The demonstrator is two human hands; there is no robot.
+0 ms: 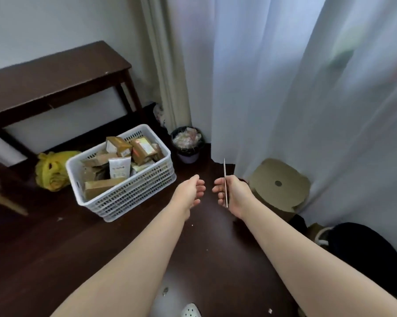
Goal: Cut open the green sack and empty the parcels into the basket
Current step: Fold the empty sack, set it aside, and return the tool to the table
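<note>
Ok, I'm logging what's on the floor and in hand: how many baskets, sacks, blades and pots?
White basket: 1
Yellow-green sack: 1
Blade: 1
Pot: 1
Total: 4

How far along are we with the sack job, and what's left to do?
Looks mostly done: parcels fill the white basket, and a crumpled yellow-green sack lies slack beside it, apparently emptied. In hand: the right hand grips a thin blade; the left hand is open, holding nothing. Left, likely: only putting the blade away.
</note>
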